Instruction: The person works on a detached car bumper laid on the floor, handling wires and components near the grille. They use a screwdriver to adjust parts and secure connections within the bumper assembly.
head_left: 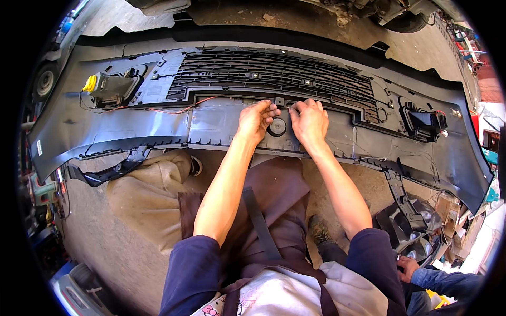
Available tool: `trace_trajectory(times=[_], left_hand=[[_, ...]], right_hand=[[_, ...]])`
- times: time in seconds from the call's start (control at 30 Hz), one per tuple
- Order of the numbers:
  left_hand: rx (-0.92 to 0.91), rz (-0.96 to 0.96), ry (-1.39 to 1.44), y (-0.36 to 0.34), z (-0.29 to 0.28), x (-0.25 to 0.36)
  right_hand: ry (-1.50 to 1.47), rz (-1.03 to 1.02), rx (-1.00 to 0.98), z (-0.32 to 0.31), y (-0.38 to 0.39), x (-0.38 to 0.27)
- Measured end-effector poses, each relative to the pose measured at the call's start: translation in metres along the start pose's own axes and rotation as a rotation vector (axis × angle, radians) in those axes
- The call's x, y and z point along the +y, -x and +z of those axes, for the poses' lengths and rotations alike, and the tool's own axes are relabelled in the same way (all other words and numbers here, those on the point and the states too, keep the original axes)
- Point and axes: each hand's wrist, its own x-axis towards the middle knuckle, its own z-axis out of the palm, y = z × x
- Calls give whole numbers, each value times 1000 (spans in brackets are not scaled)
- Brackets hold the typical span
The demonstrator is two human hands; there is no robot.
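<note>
Rolled navy sleeves, bare forearms, dark brown apron with strap over a white printed shirt

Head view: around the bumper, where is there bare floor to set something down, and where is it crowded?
Bare concrete floor lies low on the left, bordered by the bumper's lower edge, the tan cloth and the left sleeve. Another strip lies beyond the bumper's top edge. It is crowded at lower right: a headlight unit, boxes and another person's hand. Left hand and right hand fill the bumper's centre.
</note>
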Motion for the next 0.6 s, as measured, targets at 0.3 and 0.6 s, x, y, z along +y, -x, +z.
trace_trajectory(times=[0.3, 0.6], left_hand=[[-29, 3, -5, 3, -1, 0], [-49, 4, -3, 1, -3, -1]], right_hand=[[-132, 127, 223, -4, 9, -32], [-1815, 1100, -339, 0, 2, -8]])
